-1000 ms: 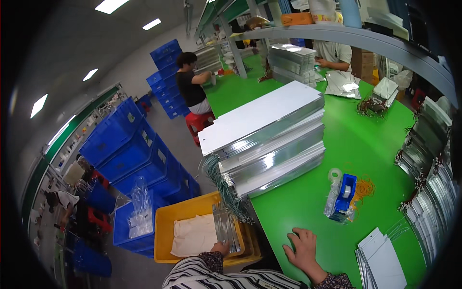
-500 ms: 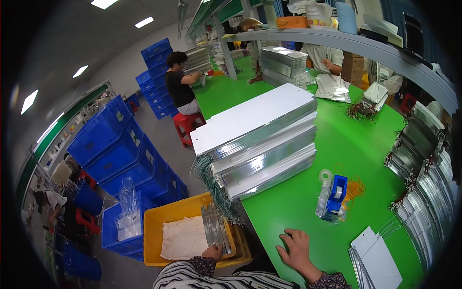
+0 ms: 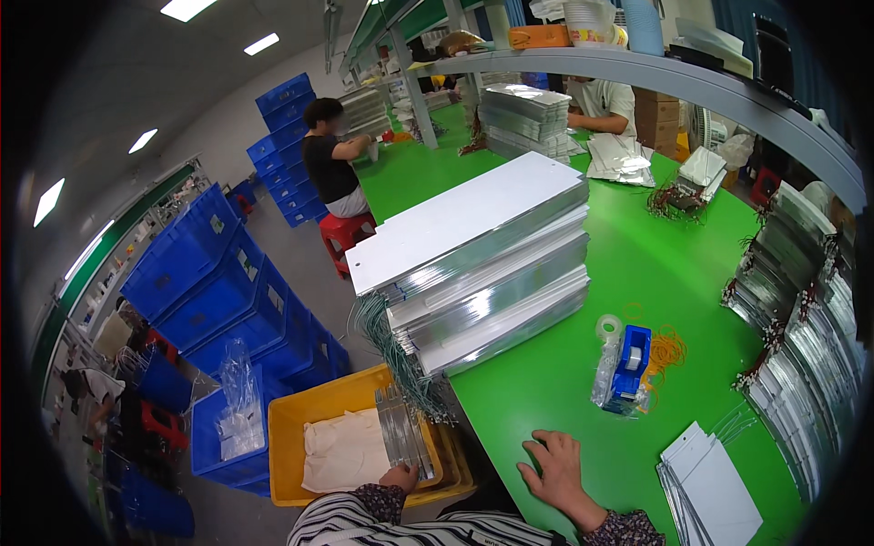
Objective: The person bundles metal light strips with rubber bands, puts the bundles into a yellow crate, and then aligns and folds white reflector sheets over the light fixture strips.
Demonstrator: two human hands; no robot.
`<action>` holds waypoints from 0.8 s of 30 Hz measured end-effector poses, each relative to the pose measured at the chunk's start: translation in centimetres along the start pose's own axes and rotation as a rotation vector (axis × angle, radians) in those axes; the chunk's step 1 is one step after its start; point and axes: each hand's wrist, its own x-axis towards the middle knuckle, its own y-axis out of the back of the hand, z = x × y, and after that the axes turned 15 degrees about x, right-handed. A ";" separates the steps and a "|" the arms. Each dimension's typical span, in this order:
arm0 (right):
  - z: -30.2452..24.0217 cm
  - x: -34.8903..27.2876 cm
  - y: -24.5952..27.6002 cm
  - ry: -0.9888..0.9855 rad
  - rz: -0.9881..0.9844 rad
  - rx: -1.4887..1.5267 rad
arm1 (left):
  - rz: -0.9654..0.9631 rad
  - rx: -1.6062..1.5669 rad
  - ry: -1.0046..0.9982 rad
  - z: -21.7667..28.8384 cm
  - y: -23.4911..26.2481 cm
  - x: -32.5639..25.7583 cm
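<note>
Inside the yellow bin (image 3: pixel 285 460) beside the table, my left hand (image 3: pixel 399 478) grips the near end of a bundle of long silvery panels (image 3: pixel 401 423). Those panels lie along the bin's right wall, next to a cream cloth-like sheet (image 3: pixel 344 450) on the bottom. Fingers apart, my right hand (image 3: pixel 553 473) rests on the green tabletop (image 3: pixel 496 409) near its front edge and holds nothing. Beyond it stands a tall stack of white panels with silvery edges (image 3: pixel 473 255); green wires (image 3: pixel 387 337) hang from its left end.
A blue tape dispenser (image 3: pixel 630 364) and orange rubber bands (image 3: pixel 667 350) lie right of centre. Several white panels (image 3: pixel 715 482) are at the near right, more stacks (image 3: pixel 801 382) behind them. Blue crates (image 3: pixel 218 282) stand left. A person (image 3: pixel 332 159) sits at the table's far left.
The whole view has shifted slightly. Both my hands stay in place, the left at the panels in the bin, the right on the table. The far person in white has lowered a hand.
</note>
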 end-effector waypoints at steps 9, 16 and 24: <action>0.3 0.3 0.1 -0.005 -0.003 -0.005 | -0.042 0.009 0.011 0.7 0.8 -0.2; -0.2 -0.1 0.0 0.013 -0.009 -0.001 | -0.012 -0.018 0.027 -0.3 -0.3 -0.3; 0.6 -0.9 -0.3 -0.008 0.012 0.025 | 0.628 -0.443 -0.342 0.4 -1.9 -0.9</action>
